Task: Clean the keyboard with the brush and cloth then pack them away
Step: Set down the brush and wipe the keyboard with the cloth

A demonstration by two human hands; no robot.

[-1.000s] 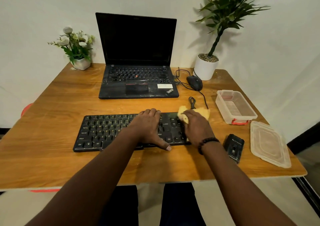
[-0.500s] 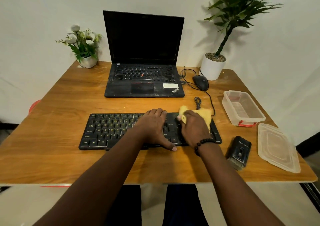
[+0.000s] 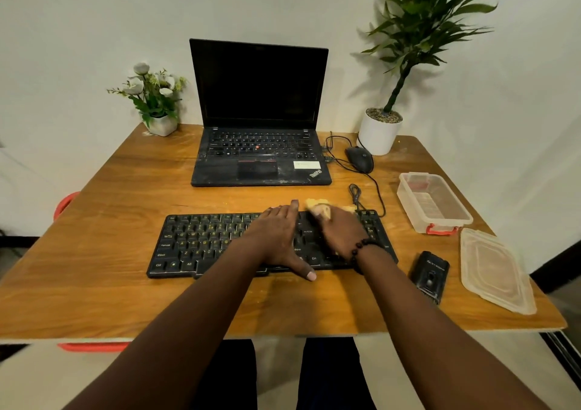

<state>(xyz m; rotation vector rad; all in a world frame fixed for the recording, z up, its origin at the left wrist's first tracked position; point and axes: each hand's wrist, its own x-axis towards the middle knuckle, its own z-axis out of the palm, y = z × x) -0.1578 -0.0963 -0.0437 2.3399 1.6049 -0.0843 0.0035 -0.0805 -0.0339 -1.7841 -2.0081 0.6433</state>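
- Keyboard [image 3: 220, 243] lies on the wooden desk [image 3: 110, 283], just in front of the laptop [image 3: 261, 158]; the left hand [image 3: 278, 239] rests flat on its middle keys, fingers straight and together, thumb spread toward the near edge.
- The right hand [image 3: 341, 232] grips the yellow cloth [image 3: 317, 203], fingers curled over it, on the keyboard's right part.
- Since a second ago the cloth has travelled from the near-right keys up to the keyboard's far edge, so wiping is under way, probably with the left half undone.
- Right of the keyboard, the brush [image 3: 430, 276] lies idle beside the open container [image 3: 434, 202] and its lid [image 3: 493, 271]; packing has not begun.
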